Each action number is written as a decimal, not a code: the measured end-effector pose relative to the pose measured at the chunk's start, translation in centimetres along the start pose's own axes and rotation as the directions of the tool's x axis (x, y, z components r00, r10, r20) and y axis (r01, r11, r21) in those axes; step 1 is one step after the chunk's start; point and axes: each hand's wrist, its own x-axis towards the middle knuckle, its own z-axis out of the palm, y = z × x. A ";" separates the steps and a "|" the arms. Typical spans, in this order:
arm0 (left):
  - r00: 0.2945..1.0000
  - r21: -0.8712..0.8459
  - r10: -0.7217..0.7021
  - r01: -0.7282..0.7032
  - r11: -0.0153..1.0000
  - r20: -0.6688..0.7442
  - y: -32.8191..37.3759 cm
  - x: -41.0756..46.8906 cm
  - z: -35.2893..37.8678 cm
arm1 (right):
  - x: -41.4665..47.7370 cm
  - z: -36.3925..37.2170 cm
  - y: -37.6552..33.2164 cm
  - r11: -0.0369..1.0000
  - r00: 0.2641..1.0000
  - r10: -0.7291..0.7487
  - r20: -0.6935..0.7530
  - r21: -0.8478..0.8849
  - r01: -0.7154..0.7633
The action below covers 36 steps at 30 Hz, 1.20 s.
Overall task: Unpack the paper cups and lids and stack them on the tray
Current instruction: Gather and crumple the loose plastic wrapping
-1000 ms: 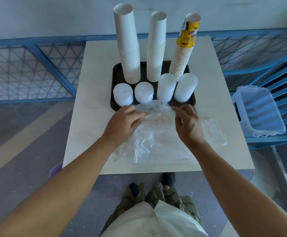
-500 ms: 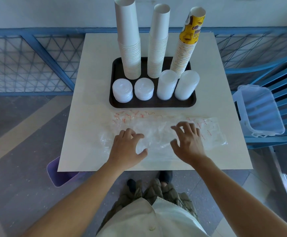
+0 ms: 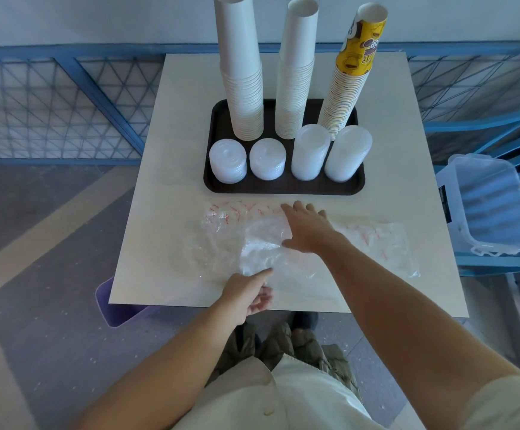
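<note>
Cup stacks [image 3: 296,76] behind lid stacks [image 3: 310,153] on tray [image 3: 283,189].

A café-like serving spot is showing. Cups [image 3: 243,72] are standing at 12 o'clock; railing [image 3: 66,97] is running at 10.

Single view only, worn on the head, aimed forward and steeply down over the table [image 3: 172,169]. Close enough to take in both forearms, the tray [image 3: 283,189] at mid-frame, the floor and railing beyond.
</note>
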 end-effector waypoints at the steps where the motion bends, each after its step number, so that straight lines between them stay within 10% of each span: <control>1: 1.000 -0.038 0.014 -0.015 0.999 -0.013 0.2 0.0 0.3 | 0.1 0.2 -0.1 1.000 1.000 -0.001 0.008 0.022 0.001; 13: 0.997 -0.446 -0.030 -0.004 0.895 -0.068 1.0 -1.1 -0.7 | 0.1 1.9 -2.0 0.989 0.982 -0.145 -0.119 -0.013 0.144; 19: 0.997 -0.552 -0.052 0.015 0.834 -0.052 1.4 -1.3 -1.3 | -3.0 2.9 -3.0 0.996 0.834 -0.003 -0.551 0.071 0.050; 26: 0.996 -0.551 -0.031 -0.017 0.834 -0.078 0.5 -0.9 -2.7 | -5.4 7.5 -3.8 0.986 0.986 0.119 -0.113 0.130 -0.104; 29: 0.959 -0.521 0.001 -0.154 0.840 -0.282 1.3 -0.2 -3.4 | -5.3 8.4 -3.6 0.986 0.990 0.112 -0.088 0.133 -0.099; 36: 0.982 -0.580 -0.022 -0.093 0.809 -0.188 3.6 0.3 -1.9 | -5.3 8.3 -2.7 0.990 0.993 0.071 -0.090 0.130 -0.059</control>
